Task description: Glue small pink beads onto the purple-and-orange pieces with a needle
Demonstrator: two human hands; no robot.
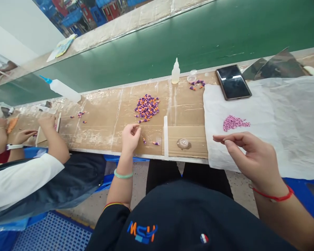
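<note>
The left hand (130,140) by purple-orange bits (147,108) and right hand (259,157) by pink bits (232,123) have narrow fingers, grip hard to tell.

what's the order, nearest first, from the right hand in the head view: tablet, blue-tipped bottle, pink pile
1. Pink pile, on the white cloth beyond the right hand
2. Tablet, farther back
3. Blue-tipped bottle, far left

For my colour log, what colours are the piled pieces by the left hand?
Mainly purple and orange; the pile shows best in the head view.
</note>
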